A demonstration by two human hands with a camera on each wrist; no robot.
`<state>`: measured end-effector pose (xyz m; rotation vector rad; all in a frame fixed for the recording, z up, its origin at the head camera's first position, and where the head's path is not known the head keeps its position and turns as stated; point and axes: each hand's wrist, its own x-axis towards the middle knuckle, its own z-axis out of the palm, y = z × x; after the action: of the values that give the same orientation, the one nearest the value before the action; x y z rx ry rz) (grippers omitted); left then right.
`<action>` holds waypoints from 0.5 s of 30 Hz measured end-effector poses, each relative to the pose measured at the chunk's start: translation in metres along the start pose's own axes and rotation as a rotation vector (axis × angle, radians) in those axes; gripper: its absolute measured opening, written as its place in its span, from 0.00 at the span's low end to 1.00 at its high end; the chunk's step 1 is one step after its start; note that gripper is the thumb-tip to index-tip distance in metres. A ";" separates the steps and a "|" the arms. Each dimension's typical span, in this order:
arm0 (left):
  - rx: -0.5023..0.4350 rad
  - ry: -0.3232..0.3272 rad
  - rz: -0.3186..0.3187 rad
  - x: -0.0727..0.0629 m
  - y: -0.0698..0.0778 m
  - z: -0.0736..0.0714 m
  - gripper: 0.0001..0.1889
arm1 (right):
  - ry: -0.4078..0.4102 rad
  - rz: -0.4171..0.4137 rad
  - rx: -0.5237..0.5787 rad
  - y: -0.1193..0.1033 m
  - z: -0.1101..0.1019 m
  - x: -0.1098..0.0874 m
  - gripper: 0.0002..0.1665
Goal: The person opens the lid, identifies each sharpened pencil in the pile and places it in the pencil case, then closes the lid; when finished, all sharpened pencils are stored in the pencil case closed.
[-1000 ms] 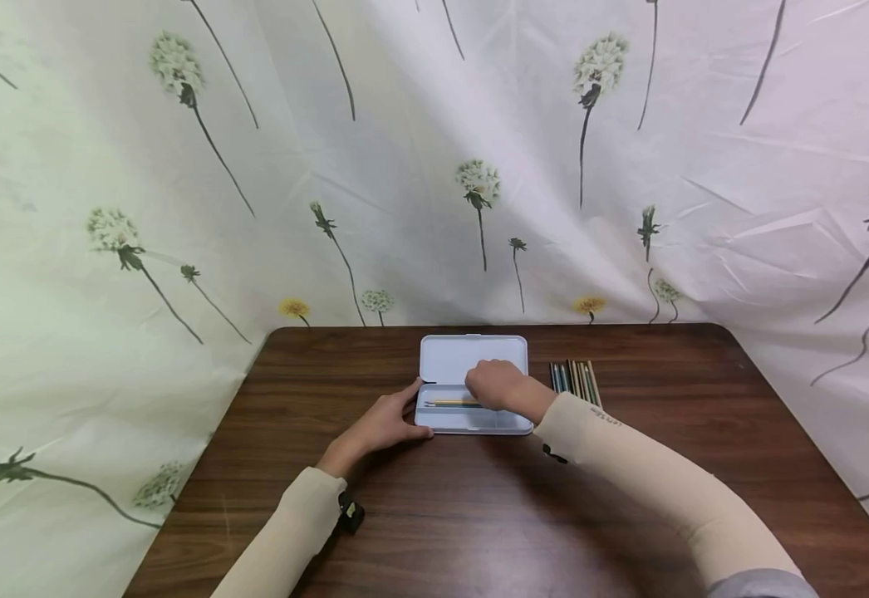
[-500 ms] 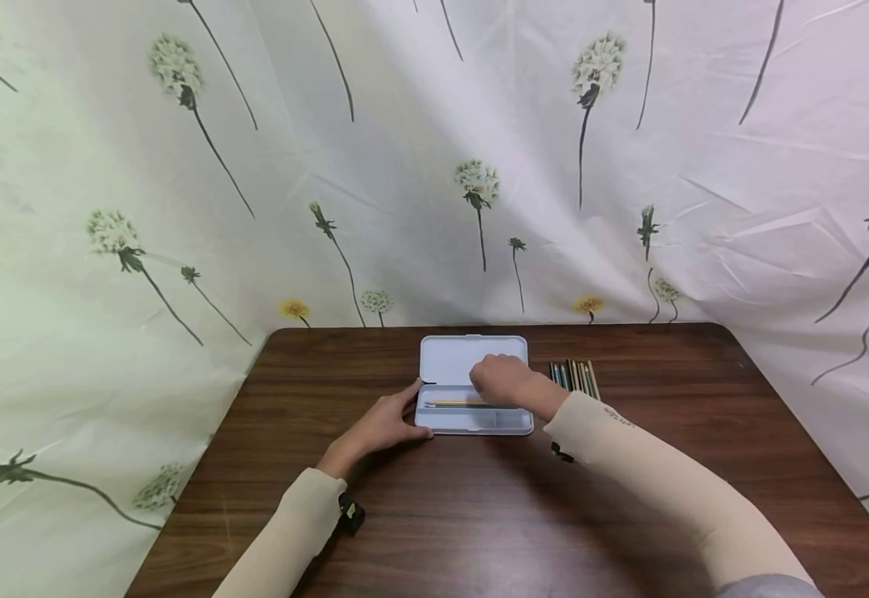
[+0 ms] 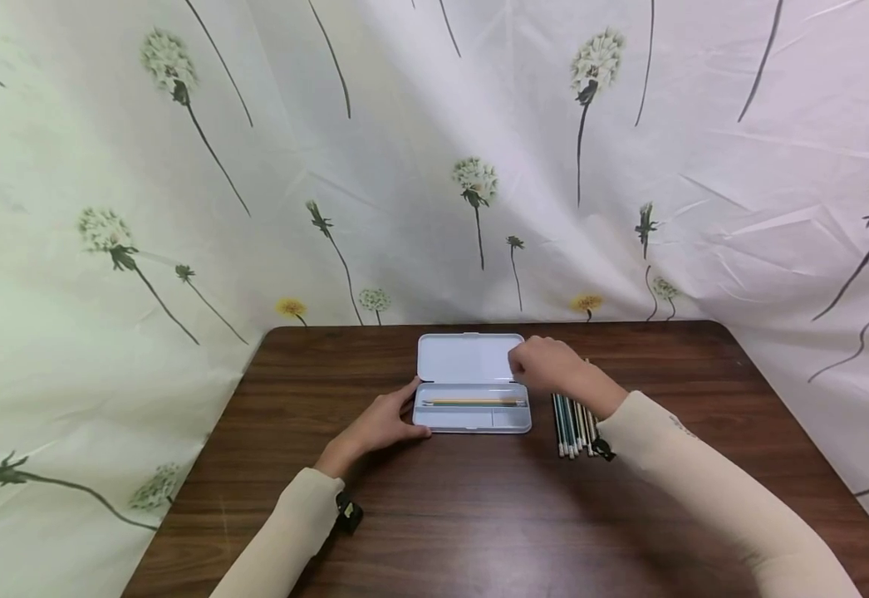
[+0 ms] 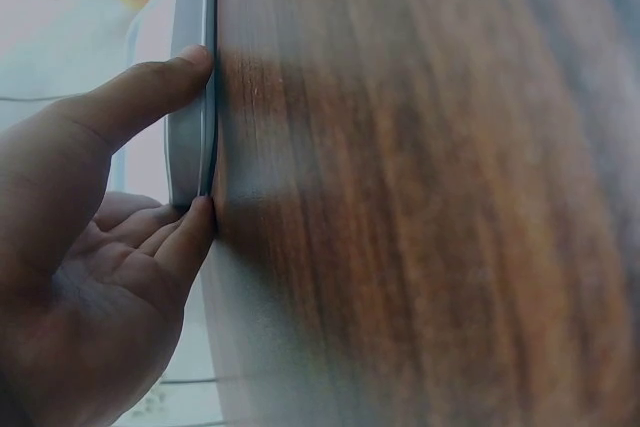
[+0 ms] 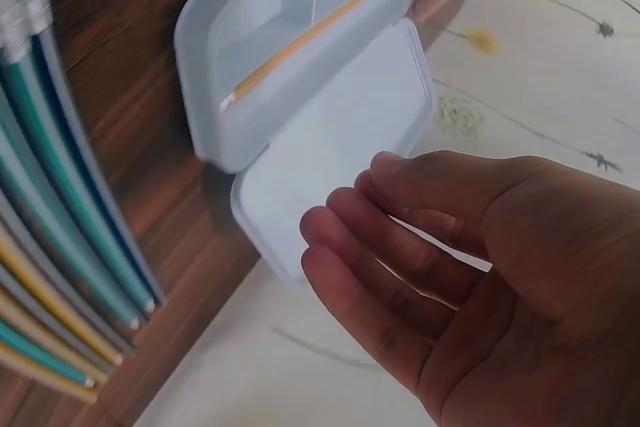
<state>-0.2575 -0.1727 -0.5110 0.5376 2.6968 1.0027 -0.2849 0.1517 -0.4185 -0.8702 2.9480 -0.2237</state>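
Note:
A white pencil case lies with its lid folded back on the brown table. Yellow and dark pencils lie lengthwise in its long compartment. My left hand holds the case's left end, thumb against the front side and fingers at the back corner. Above the table, right of the lid, hovers my right hand, its fingers loosely bent with nothing between them, as the right wrist view shows. Below it a row of several pencils, teal, blue, yellow and grey, lies on the table, partly hidden in the head view.
The wooden table ends at the back against a hanging white cloth printed with dandelions. Black wrist cameras sit at both sleeves; the left one is close above the tabletop. Small compartments line the case's front.
My right hand has moved from over the case to the right, toward the row of pencils, uncovering the pencils in the case. The left hand stays at the case's left end.

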 end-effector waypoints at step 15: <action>0.010 -0.013 -0.009 -0.002 0.002 -0.001 0.55 | -0.005 0.083 0.067 0.036 -0.005 -0.048 0.09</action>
<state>-0.2560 -0.1725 -0.5086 0.5320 2.6922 0.9807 -0.2641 0.2082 -0.4186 -0.7375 2.9452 -0.3131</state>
